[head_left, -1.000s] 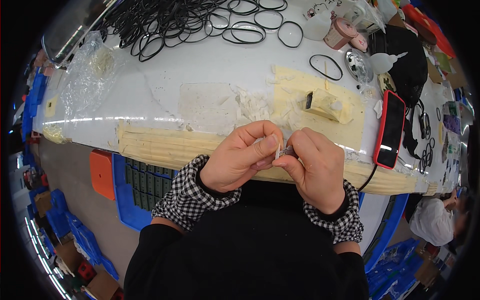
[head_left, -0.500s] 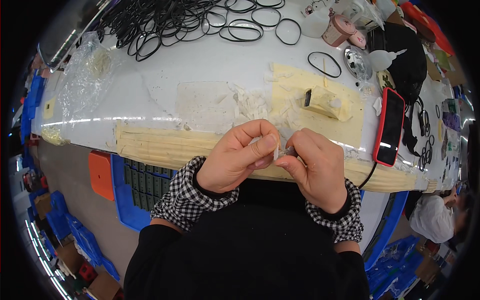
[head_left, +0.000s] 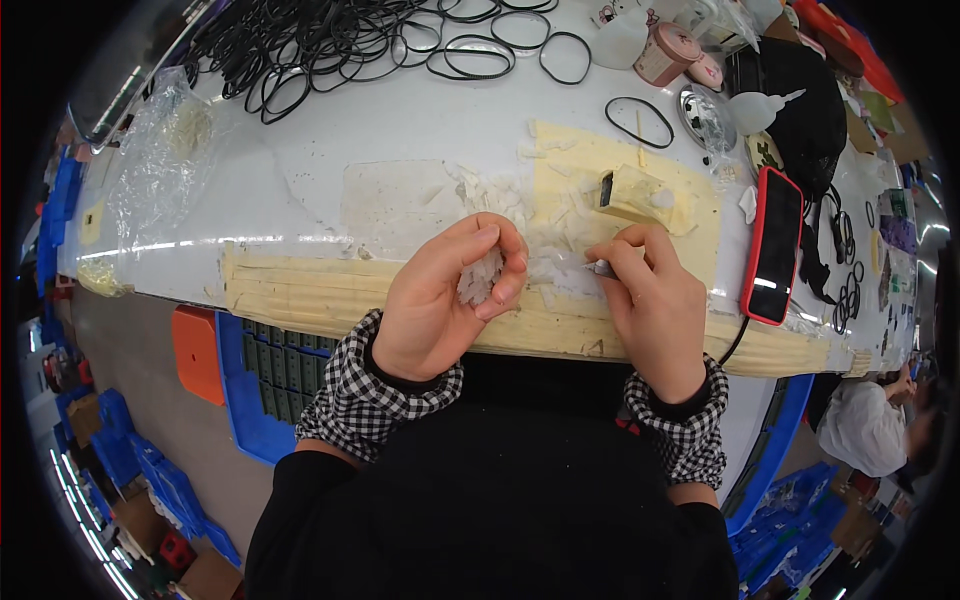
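Translucent white scraps [head_left: 482, 280] sit bunched in my left hand [head_left: 440, 300], which is curled into a loose cup at the near edge of the white table [head_left: 330, 140]; fingers and thumb bend round the clump without closing flat on it. Just to the right, my right hand [head_left: 655, 305] is pinched shut on a small grey tool [head_left: 600, 268], thumb and forefinger gripping it so only its tip shows, pointing left toward the scraps. I cannot tell what kind of tool it is. The two hands are near each other but apart.

Under and between them more loose white flakes [head_left: 545, 215] lie scattered over the tabletop and onto a pale yellow taped patch [head_left: 570, 160]. On that patch, beyond my right hand, rests a small cream block with a dark opening [head_left: 625, 192]. Layers of cream masking tape [head_left: 300, 295] run along the table's front edge below my wrists.

Right of my right hand lies a red-cased phone [head_left: 775, 245] with a cable at its lower end. Farther back, a tangle of black rubber rings [head_left: 330, 45] covers the far side of the table, with one ring [head_left: 640, 122] lying alone. A crumpled clear plastic bag [head_left: 165, 165] sits at the left end, and blue crates [head_left: 245, 400] stand on the floor below.
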